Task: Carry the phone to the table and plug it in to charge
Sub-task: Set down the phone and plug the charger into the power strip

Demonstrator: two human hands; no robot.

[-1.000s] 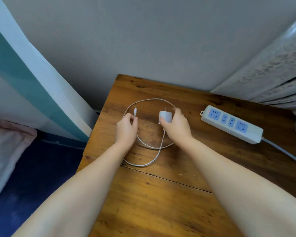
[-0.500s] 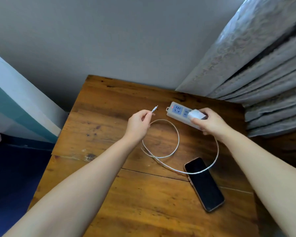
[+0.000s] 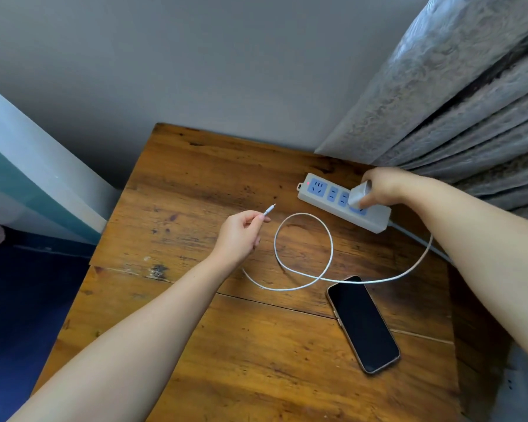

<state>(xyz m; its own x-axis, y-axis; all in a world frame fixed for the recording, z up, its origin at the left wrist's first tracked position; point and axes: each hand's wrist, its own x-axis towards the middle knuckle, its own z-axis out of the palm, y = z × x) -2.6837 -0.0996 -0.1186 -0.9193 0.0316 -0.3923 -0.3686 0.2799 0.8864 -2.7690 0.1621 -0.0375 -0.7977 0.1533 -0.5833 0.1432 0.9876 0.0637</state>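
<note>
A black-screened phone (image 3: 363,324) lies face up on the wooden table (image 3: 195,345), near its right side. My left hand (image 3: 241,234) pinches the free plug end of a white charging cable (image 3: 302,242), whose loop rests on the wood and crosses the phone's top edge. My right hand (image 3: 384,187) grips the white charger adapter (image 3: 358,194) and holds it against the far sockets of a white power strip (image 3: 320,193) with blue outlets. Whether the prongs are seated is hidden by my fingers.
A grey wall stands behind the table. Grey patterned curtains (image 3: 470,102) hang at the right, close to the power strip. The strip's grey cord (image 3: 418,239) runs off to the right. A teal and white panel (image 3: 28,178) and dark blue floor lie to the left.
My right hand carried the adapter from the table's middle over to the power strip and now presses it onto a socket. My left hand lifted the cable's plug end. The view swung right, revealing the phone.
</note>
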